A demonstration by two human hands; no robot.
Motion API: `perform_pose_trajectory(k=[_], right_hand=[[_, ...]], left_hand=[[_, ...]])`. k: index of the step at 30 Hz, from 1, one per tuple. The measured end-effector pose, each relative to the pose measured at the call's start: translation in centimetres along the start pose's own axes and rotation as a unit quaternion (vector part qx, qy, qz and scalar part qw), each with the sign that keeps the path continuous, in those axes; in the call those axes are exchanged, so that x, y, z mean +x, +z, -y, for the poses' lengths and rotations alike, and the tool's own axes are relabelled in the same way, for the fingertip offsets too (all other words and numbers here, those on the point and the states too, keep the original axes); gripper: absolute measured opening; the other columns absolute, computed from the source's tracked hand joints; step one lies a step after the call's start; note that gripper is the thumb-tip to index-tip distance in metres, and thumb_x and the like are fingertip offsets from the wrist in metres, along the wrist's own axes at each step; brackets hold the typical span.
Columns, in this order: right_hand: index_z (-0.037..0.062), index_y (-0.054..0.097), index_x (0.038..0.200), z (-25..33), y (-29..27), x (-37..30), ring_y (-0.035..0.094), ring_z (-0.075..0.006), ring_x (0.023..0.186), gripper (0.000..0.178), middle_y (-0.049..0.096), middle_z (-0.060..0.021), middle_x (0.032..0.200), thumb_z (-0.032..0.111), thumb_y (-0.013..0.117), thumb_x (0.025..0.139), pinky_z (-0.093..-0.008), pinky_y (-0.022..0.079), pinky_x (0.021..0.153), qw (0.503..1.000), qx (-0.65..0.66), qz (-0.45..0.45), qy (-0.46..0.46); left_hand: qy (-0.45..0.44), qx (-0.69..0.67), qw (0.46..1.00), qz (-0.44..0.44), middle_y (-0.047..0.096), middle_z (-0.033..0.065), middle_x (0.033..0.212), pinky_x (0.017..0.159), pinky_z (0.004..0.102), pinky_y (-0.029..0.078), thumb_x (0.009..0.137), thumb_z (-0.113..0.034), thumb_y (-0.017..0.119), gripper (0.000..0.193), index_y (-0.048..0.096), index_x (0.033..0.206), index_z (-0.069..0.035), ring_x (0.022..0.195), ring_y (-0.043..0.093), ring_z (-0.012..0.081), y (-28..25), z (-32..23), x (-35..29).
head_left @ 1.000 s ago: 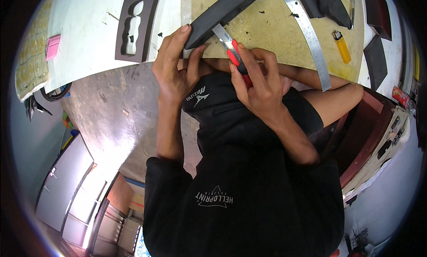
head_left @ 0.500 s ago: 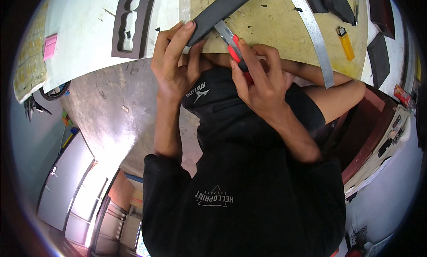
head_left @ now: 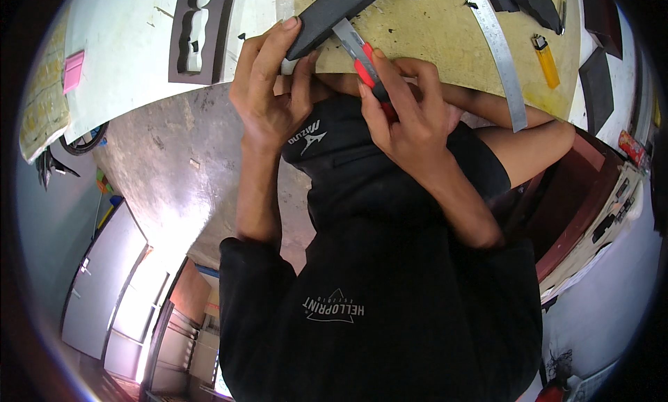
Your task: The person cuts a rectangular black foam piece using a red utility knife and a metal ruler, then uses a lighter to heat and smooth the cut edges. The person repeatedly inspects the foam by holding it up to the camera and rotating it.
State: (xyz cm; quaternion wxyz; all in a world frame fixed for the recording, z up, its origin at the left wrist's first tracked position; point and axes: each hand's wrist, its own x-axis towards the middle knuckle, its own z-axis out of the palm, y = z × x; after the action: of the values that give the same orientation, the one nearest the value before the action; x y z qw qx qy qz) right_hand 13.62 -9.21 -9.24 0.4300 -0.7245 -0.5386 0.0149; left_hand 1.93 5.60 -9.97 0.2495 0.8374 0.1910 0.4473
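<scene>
My left hand [head_left: 268, 89] pinches the near end of a long dark foam strip [head_left: 334, 18], fingers on top and thumb below. The strip slants up to the right past the picture's upper edge. In my right hand [head_left: 414, 116] is a red and black utility knife [head_left: 366, 66], its blade pointing up and left. The blade tip meets the strip's lower right edge; whether it has entered the foam cannot be seen. Right of the knife, a steel ruler [head_left: 497, 54] runs down over the table's front edge.
A dark foam piece with a wavy cutout [head_left: 216, 36] lies left on the table [head_left: 132, 68], near a pink object [head_left: 73, 71]. On the right are a yellow lighter [head_left: 546, 62], a dark foam offcut [head_left: 597, 92] and more dark pieces [head_left: 536, 5]. Small black scraps are scattered about.
The whole view has shifted slightly, with table things sitting a little higher. The knife blade stays at the strip's edge, and both hands keep their grips.
</scene>
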Motion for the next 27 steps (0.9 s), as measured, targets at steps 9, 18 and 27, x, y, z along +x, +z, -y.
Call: perform_pose_trajectory(k=[9, 18, 27], right_hand=[[-0.0033, 0.056, 0.119, -0.2, 0.1, 0.1, 0.06, -0.0207, 0.068, 0.046, 0.052, -0.0145, 0.094, 0.007, 0.07, 0.076, -0.0273, 0.05, 0.052, 1.0, -0.006, -0.003, -0.02], [-0.0033, 0.056, 0.118, -0.5, 0.1, -0.3, 0.06, -0.0212, 0.069, 0.045, 0.052, -0.0144, 0.096, 0.007, 0.071, 0.076, -0.0278, 0.05, 0.052, 1.0, -0.005, -0.003, -0.024], [-0.0032, 0.056, 0.117, -0.3, 0.2, -0.1, 0.061, -0.0231, 0.073, 0.045, 0.053, -0.0157, 0.097, 0.007, 0.07, 0.076, -0.0296, 0.052, 0.055, 0.999, -0.013, -0.006, -0.029]], left_hand=[[0.001, 0.003, 1.0, -0.001, 0.065, 0.0165, 0.098, 0.065, 0.031, 0.052, 0.068, 0.009, 0.072, 0.054, 0.057, 0.118, -0.004, 0.077, 0.063, 0.0248, 0.1, 0.2, -0.2], [-0.011, 0.004, 1.0, 0.001, 0.065, 0.016, 0.096, 0.064, 0.031, 0.051, 0.068, 0.01, 0.072, 0.055, 0.056, 0.119, -0.004, 0.075, 0.063, 0.0246, 0.1, 0.0, -0.3], [0.0, -0.001, 1.0, -0.003, 0.065, 0.0162, 0.096, 0.062, 0.0302, 0.051, 0.069, 0.01, 0.071, 0.055, 0.056, 0.119, -0.003, 0.074, 0.062, 0.0248, 0.2, 0.1, -0.3]])
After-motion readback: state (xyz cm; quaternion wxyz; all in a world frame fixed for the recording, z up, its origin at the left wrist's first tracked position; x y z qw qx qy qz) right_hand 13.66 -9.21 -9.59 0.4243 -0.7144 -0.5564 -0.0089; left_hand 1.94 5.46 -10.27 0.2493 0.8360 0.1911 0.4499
